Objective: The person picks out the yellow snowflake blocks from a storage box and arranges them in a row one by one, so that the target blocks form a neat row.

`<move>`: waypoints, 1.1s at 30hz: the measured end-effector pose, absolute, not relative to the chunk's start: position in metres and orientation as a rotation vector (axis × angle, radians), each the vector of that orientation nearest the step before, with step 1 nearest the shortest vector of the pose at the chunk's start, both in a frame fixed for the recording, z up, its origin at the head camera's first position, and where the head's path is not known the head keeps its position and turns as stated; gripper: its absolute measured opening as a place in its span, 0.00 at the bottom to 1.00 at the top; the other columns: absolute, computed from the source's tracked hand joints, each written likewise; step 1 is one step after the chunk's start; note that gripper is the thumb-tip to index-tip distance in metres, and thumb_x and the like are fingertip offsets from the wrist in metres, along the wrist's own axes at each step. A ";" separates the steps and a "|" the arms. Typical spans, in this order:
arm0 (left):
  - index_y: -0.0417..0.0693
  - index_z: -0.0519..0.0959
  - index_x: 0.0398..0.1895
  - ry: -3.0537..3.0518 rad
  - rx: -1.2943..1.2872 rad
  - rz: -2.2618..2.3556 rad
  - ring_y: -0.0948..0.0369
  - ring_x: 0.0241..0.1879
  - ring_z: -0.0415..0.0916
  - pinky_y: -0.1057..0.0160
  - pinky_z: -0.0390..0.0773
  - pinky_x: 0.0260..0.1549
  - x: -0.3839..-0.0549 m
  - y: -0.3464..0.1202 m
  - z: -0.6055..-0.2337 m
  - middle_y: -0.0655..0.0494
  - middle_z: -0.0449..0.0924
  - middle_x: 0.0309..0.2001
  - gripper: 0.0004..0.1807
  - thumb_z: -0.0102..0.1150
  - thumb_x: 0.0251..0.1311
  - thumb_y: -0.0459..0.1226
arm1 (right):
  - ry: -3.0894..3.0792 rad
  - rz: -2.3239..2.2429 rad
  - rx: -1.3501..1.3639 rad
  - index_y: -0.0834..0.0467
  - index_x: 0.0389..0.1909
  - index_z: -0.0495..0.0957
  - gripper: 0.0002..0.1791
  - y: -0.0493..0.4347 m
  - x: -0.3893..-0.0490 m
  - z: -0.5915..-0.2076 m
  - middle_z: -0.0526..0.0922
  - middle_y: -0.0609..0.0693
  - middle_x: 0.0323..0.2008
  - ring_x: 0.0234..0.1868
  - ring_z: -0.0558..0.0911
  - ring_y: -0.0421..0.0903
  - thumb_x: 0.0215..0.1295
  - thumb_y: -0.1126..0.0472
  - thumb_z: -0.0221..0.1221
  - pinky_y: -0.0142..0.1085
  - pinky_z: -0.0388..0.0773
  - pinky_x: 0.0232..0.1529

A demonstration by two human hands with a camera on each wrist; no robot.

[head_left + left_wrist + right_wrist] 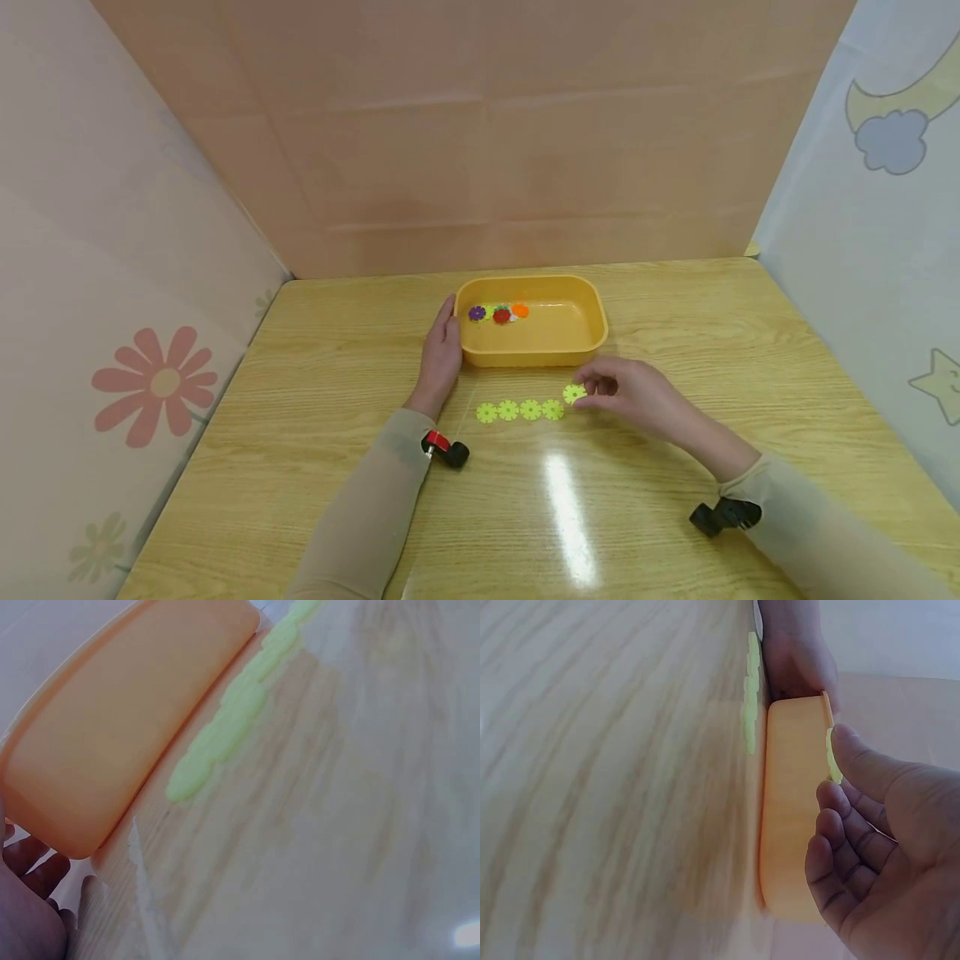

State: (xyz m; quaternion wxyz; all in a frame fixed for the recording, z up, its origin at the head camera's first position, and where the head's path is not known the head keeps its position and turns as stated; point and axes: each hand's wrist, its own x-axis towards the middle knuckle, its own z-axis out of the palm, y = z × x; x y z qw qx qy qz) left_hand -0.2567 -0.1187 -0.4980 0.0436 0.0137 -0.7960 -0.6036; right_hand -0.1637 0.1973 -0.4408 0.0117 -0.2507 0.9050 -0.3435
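Observation:
My right hand (633, 396) pinches a yellow-green notched plastic disc (574, 394) between thumb and fingertips; in the right wrist view, this disc (833, 757) shows edge-on. Several matching discs (530, 409) lie in a straight row on the table, just left of the pinched one. Against the left wall of a yellow-orange plastic bin (536, 359) rests my left hand (441, 354), its fingers extended along the side. From the left wrist, some of those fingers (46, 876) show at the bin's corner. Inside the bin, a purple disc (477, 313), a red disc (502, 317) and an orange disc (521, 311) sit clustered toward the left.
The wooden table (315, 433) carries the bin near its far edge. A plain peach-coloured backdrop (480, 167) rises behind it. Printed panels stand on both sides, with a pink flower (164, 382) at left and a cloud (891, 142) at right.

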 end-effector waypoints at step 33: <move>0.59 0.56 0.91 -2.436 0.034 -1.850 0.56 0.87 0.51 0.50 0.54 0.85 -0.255 -0.118 -0.496 0.60 0.57 0.88 0.33 0.34 0.90 0.52 | 2.787 -0.920 -0.808 0.52 0.47 0.90 0.12 0.203 -0.174 -0.467 0.82 0.36 0.35 0.37 0.79 0.34 0.66 0.55 0.79 0.36 0.80 0.39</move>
